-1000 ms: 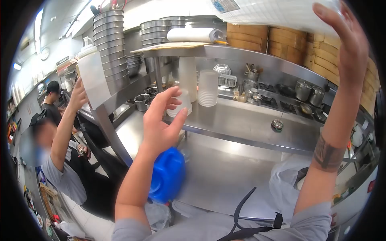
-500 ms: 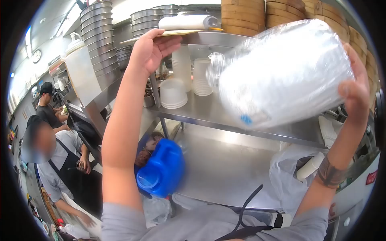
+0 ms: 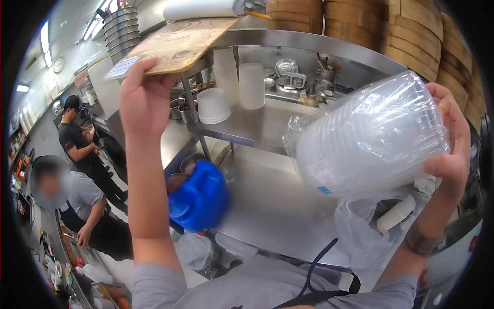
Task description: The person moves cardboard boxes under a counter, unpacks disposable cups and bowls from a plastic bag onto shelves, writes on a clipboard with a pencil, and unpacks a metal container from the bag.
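Note:
My right hand [image 3: 450, 136] grips the end of a plastic-wrapped stack of clear containers [image 3: 368, 139], which hangs tilted above the lower steel counter. My left hand [image 3: 146, 98] is raised at the upper left, its thumb and fingers closed on the near corner of a thin wooden board [image 3: 180, 44]. A roll of white plastic [image 3: 203, 7] lies on the board's far end. Below the board, short white tubs [image 3: 213, 105] and taller stacked cups [image 3: 252, 86] stand on the middle steel shelf [image 3: 272, 123].
A blue jug [image 3: 203, 198] stands at the lower counter's left. A white plastic bag [image 3: 355, 226] lies at its right. Bamboo steamers [image 3: 414, 36] line the top shelf. Two people [image 3: 85, 195] [image 3: 77, 139] stand at the left.
The wrapped stack has come down from the top right to above the counter. My left hand has risen and taken hold of the board, whose near end now sticks out further over the shelf edge.

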`<control>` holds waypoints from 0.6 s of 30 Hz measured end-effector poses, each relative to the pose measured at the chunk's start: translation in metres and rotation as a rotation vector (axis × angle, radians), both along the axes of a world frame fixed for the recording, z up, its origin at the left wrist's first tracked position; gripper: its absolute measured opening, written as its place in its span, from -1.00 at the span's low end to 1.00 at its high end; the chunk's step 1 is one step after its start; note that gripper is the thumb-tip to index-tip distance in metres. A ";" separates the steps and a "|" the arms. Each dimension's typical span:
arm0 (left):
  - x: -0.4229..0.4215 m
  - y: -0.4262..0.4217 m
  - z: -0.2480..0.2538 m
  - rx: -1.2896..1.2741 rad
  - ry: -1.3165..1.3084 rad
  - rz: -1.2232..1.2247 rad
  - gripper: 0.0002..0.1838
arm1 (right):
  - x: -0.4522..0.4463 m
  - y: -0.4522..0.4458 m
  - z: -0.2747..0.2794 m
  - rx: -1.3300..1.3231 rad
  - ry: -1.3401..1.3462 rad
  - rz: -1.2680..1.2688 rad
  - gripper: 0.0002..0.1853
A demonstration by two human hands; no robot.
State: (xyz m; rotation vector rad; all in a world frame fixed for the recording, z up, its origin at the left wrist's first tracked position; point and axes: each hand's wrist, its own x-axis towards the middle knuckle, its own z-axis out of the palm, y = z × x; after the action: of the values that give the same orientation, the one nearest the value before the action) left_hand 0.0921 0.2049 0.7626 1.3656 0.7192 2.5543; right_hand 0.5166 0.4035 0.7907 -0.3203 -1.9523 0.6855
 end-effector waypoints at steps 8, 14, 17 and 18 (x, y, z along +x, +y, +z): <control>0.075 -0.088 0.025 0.074 0.019 0.121 -0.61 | 0.029 0.025 0.093 0.396 0.009 0.366 -0.27; 0.093 -0.175 -0.019 0.013 -0.033 -0.051 -0.51 | -0.029 -0.003 0.147 0.496 0.159 0.162 -0.82; 0.095 -0.197 -0.053 0.012 -0.078 -0.070 -0.48 | -0.094 -0.005 0.165 0.412 0.141 0.102 -0.73; 0.094 -0.203 -0.070 0.025 -0.157 -0.012 -0.45 | -0.115 -0.008 0.173 0.394 0.129 0.088 -0.69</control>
State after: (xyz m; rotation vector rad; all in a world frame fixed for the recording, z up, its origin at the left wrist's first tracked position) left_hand 0.1858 0.0018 0.6922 1.1554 0.6512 2.6324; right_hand 0.4018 0.3959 0.9634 0.0517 -1.9343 0.3531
